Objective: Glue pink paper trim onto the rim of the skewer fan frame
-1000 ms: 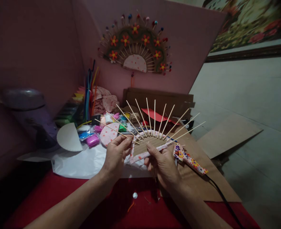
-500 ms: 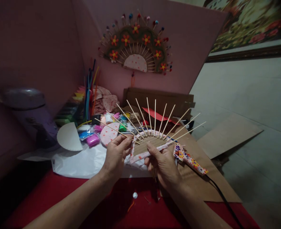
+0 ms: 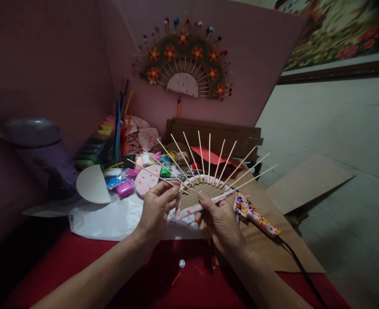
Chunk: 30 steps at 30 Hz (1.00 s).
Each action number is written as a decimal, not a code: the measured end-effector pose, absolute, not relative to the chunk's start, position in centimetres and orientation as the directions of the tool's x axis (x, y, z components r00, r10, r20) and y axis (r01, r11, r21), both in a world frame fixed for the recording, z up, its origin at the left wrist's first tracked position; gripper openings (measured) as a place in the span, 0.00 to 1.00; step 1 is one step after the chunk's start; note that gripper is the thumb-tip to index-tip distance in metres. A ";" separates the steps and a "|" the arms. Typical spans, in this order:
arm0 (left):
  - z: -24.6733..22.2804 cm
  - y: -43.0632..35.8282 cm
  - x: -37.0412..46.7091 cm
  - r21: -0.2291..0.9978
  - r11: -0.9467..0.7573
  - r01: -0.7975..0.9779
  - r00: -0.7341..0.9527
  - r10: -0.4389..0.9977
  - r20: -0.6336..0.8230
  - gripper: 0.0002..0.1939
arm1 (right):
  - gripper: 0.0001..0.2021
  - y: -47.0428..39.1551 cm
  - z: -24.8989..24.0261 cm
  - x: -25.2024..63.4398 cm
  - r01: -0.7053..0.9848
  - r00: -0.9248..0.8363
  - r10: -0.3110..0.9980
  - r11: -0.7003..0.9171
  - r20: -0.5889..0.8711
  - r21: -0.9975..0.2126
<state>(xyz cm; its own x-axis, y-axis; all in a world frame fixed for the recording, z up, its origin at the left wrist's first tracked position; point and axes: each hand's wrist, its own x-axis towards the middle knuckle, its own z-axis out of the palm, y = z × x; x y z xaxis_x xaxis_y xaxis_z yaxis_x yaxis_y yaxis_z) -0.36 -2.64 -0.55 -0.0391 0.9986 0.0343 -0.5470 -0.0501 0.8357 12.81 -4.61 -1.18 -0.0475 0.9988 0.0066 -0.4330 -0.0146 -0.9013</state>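
A half-round piece of cardboard (image 3: 197, 196), edged with pink dotted fabric, is held up in front of me. Several thin wooden sticks (image 3: 209, 154) fan out from its curved edge. My right hand (image 3: 223, 221) grips the straight lower edge, thumb on the face and fingers behind. Below that hand, the ends of a few more sticks show; how they are held is hidden. At the left end, my left hand (image 3: 157, 208) has thumb and forefinger closed on the lowest wooden stick (image 3: 144, 168), close to where it meets the cardboard.
A flower-covered glue gun (image 3: 256, 216) with a black cord lies right on a cardboard sheet (image 3: 282, 253). Behind are clay packets (image 3: 125, 189), a dotted half-circle (image 3: 147, 180) and a white half-circle (image 3: 92, 185). A purple flask (image 3: 44, 159) stands left; a finished fan decoration (image 3: 183, 64) hangs behind.
Almost nothing differs. My left fingers and the stick between them have shifted very slightly; my right hand keeps its grip on the cardboard.
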 end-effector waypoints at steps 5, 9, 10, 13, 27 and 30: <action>-0.4 -2.8 -0.4 0.840 -0.045 -0.541 -0.040 0.999 0.028 0.06 | 0.11 -4.6 -1.2 12.8 -0.432 -0.047 0.999 -0.013 0.009 -0.902; -0.3 -2.8 -0.4 0.840 -0.045 -0.540 -0.032 0.999 0.033 0.06 | 0.11 -4.5 -1.3 12.7 -0.453 -0.050 0.999 -0.024 -0.002 -0.891; -0.3 -2.8 -0.4 0.839 -0.044 -0.542 -0.028 0.999 0.034 0.07 | 0.11 -4.5 -1.3 12.8 -0.459 -0.050 0.999 -0.025 -0.002 -0.888; -0.3 -2.8 -0.5 0.833 -0.038 -0.552 -0.010 0.999 0.039 0.08 | 0.11 -4.5 -1.4 12.8 -0.464 -0.039 0.999 -0.027 -0.010 -0.885; -0.4 -3.0 -0.5 0.853 -0.065 -0.518 0.004 0.997 0.078 0.12 | 0.11 -4.4 -1.5 12.8 -0.472 -0.048 0.999 -0.029 -0.007 -0.881; -0.3 -3.0 -0.5 0.858 -0.063 -0.509 0.002 0.997 0.074 0.12 | 0.11 -4.4 -1.6 12.9 -0.485 -0.044 0.999 -0.017 0.005 -0.874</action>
